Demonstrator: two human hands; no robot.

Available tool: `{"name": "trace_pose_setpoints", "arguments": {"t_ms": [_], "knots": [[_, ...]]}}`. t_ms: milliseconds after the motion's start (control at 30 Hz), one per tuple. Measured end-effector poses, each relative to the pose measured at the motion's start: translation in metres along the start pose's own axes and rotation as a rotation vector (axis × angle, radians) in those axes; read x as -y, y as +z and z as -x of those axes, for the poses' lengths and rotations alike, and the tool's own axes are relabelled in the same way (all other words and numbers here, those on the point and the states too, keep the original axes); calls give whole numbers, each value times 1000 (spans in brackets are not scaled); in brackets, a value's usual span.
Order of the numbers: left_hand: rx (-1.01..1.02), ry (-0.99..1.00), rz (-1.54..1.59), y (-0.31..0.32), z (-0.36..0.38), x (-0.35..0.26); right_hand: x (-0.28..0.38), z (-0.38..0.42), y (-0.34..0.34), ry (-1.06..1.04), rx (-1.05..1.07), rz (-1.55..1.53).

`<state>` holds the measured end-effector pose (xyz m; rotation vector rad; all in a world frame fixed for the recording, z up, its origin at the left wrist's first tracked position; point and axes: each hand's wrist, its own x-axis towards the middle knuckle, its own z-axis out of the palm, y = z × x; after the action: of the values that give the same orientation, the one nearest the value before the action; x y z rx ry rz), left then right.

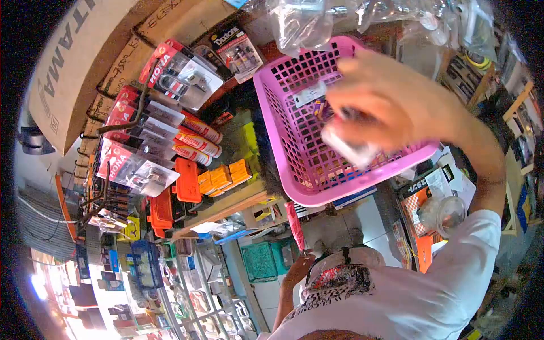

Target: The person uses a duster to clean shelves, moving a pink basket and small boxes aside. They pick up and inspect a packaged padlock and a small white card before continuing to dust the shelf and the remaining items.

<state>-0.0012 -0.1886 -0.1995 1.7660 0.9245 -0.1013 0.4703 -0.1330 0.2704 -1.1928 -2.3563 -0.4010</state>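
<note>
My right hand (379, 107) is over a pink plastic basket (303, 199), with its fingers closed around a small whitish package (345, 144). Motion smears both the hand and the package, so its kind does not show. Inside the basket lie a pale carded item (310, 94) and something small, purple and yellow, beside it. Lower down, my left hand (302, 265) grips the thin end of a rolled pink cloth-like thing (294, 225), which points up toward the basket's near rim. My left fingers are partly hidden.
Carded padlocks (190, 82) hang on hooks to the left, above red-orange tubes (195, 148) and small orange boxes (229, 175) on a wooden shelf. Clear plastic bags (300, 25) hang at the top. A green basket (260, 262) stands below; a clear plastic cup (445, 215) is at the right.
</note>
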Motion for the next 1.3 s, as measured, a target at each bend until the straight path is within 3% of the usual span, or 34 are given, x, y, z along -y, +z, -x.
{"name": "trace_pose_setpoints", "arguments": {"t_ms": [133,233,267,367,400,500,533,633,700,733,833,867,967,1000,1033,1133,1300], "knots": [[219,190,136,-25,-22,-90,75,35,-7,-14,90,-241],[364,277,203,-36,-23,-167,113,63,24,-1,99,-470],[394,302,207,-40,-18,-191,124,71,38,49,198,-511],[552,99,279,-6,-66,-128,159,99,94,230,364,-579],[616,-61,427,-22,-49,-169,171,109,118,231,364,-546],[635,-57,859,-24,-48,-183,209,113,158,283,418,-371],[581,18,808,-29,-42,-186,219,109,165,299,430,-367],[445,-222,875,-48,-6,-217,246,104,194,370,499,-454],[548,-301,899,-49,-5,-183,252,106,223,441,613,-614],[727,-281,1049,-52,-6,-165,251,91,211,437,715,-633],[556,-20,892,-79,43,-190,257,62,181,302,381,-582],[547,21,874,-84,52,-189,263,56,169,547,465,-592],[767,-41,985,-87,49,-142,262,39,144,865,419,-446],[737,-96,994,-86,50,-130,259,47,140,802,469,-549],[705,-154,1001,-88,53,-119,263,48,144,851,368,-524],[678,-202,1060,-98,63,-104,272,50,178,989,-25,-543],[763,-113,1265,-98,60,-69,245,66,297,1119,-308,-859]]}}
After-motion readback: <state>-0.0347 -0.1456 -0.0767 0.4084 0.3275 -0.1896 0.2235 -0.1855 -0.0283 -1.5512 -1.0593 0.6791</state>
